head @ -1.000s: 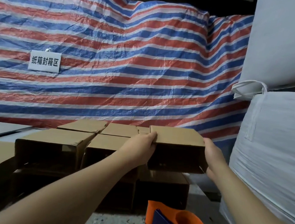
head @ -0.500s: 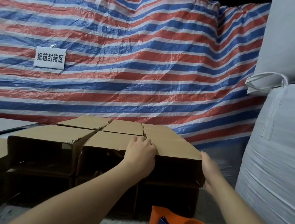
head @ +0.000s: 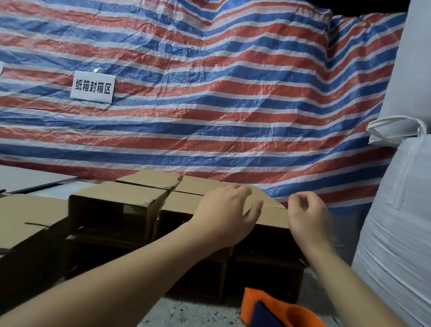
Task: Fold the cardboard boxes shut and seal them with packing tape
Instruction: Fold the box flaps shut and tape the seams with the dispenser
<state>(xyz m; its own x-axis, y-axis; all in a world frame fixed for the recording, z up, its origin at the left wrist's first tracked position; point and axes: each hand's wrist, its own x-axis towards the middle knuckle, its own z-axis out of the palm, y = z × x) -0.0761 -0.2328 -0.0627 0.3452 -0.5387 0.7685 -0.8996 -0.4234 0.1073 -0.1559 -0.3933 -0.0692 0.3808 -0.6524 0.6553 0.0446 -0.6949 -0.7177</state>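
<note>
A stack of brown cardboard boxes stands two layers high in front of me. The rightmost top box (head: 274, 218) sits level with its neighbour box (head: 119, 198). My left hand (head: 226, 213) hovers over the top box's near left corner, fingers spread and relaxed, holding nothing. My right hand (head: 307, 219) is just off the box's right edge, fingers loosely curled and empty. An orange and blue tape dispenser (head: 284, 324) lies on the speckled floor below my right forearm.
Flattened cardboard sheets (head: 6, 223) are piled at the left. Large white bulk sacks (head: 414, 226) rise close on the right. A red, white and blue striped tarp (head: 190, 93) with paper signs (head: 93, 86) hangs behind the boxes.
The box I carried has come down onto the top row of the stack at the right. Both hands have let go of it and lifted slightly away.
</note>
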